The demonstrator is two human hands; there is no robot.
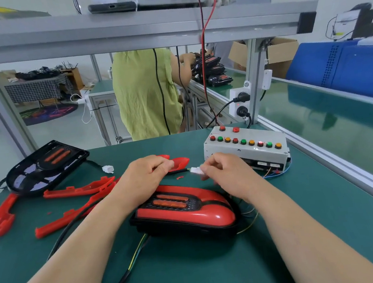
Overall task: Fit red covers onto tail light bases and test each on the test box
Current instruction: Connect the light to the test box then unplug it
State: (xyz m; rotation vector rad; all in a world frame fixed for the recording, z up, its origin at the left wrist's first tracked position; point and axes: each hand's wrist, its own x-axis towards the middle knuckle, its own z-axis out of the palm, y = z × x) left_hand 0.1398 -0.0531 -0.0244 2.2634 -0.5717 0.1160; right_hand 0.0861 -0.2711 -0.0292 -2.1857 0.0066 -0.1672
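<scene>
**Cable slack near me, plug pinched at the fingertips**

Nearest me, a black sheathed cable with yellow and green wires (pixel 133 259) trails loose over the green bench mat (pixel 219 272), well short of my fingers. It runs to the assembled tail light, a glossy red cover on a black plastic base (pixel 189 213), which lies under my wrists, just on the near side of the fingertips. I judge it light and stiff, a hollow shell. The gloss looks slippery and easy to scuff, so I would take it by the black rim at the sides, not by the red crown.

My left hand (pixel 147 172) is curled, finger and thumb pinching a thin black lead (pixel 180 170). My right hand (pixel 226 171) pinches the small white plastic connector (pixel 195 170) at the end of that lead, the other fingers tucked in. The connector looks small and rigid; I would hold its body and not pull on the soft wire.

Left of my fingers lie loose red plastic covers (pixel 79 189), thin and probably brittle at the tabs. Beyond them is a bare black tail light base (pixel 44 167).

Just beyond my right fingertips sits the grey test box with rows of red, green and amber lamps (pixel 244 151); one red lamp (pixel 260 143) glows. The small white labels on its near face are too blurred to read, and I find no brand or legible writing anywhere.
</scene>
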